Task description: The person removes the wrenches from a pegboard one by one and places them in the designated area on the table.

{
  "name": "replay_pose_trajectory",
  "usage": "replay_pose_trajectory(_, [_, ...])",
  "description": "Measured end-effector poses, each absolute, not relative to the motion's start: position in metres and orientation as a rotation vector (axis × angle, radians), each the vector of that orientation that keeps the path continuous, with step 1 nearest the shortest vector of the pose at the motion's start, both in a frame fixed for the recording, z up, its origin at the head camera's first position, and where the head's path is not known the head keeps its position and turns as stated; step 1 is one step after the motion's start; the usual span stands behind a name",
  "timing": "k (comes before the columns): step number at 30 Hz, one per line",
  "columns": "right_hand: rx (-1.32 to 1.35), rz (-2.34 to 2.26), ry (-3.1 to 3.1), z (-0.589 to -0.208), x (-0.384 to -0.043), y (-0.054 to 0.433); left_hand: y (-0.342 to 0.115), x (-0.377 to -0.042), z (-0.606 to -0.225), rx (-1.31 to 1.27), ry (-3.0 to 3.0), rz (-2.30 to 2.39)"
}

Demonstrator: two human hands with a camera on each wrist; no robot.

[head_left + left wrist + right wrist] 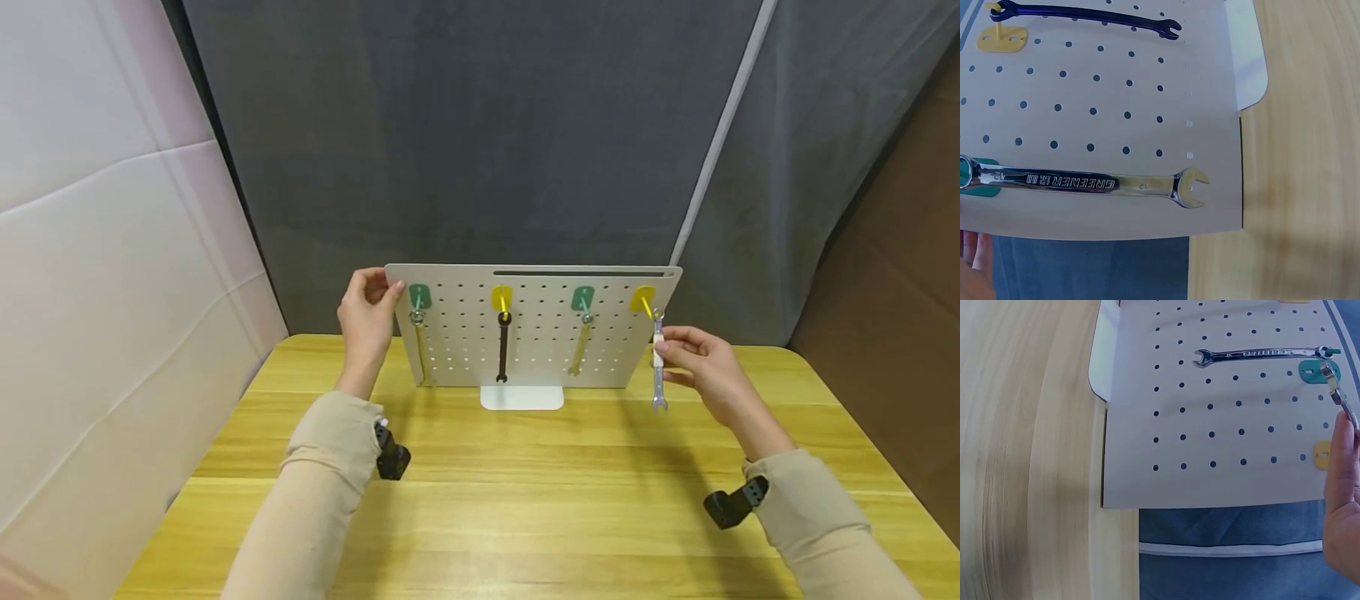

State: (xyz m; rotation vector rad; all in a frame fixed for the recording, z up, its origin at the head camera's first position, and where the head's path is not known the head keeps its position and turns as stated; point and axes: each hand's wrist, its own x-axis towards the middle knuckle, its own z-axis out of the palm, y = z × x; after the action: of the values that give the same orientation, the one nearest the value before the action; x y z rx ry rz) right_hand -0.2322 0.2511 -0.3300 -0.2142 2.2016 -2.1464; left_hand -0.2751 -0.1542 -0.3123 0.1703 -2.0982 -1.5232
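A white pegboard (457, 342) stands upright on its foot, with green and yellow hooks along its top. My left hand (369, 321) pinches its upper left edge, thumb near the front face. With thumb and fingers, my right hand (705, 371) holds a silver combination wrench (658, 367) upright; its ring end is at the tip of the rightmost yellow hook (642, 299). In the right wrist view, this wrench (1335, 390) shows its open end above the fingers. Another silver wrench (1085, 180) hangs at the far left, on a green hook (420, 297).
A dark wrench (503, 350) hangs from the inner yellow hook (502, 297), and a silver wrench (581, 346) from the inner green hook (582, 298). The board's white foot (522, 398) rests on the wooden table (525, 500). Behind hangs a dark grey curtain (480, 133).
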Motion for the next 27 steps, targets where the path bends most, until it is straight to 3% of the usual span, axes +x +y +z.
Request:
replay_pose_trajectory(13, [-0.191,-2.164,2.183,-0.34,-0.235,0.265,-0.151,-0.278,-0.31,0.199,-2.117,-1.473])
replay_pose_trajectory(27, [0.0,-1.833,2.293,-0.39,-0.243,0.297,-0.149,-0.277,-0.309,0.158,-2.18,-1.413])
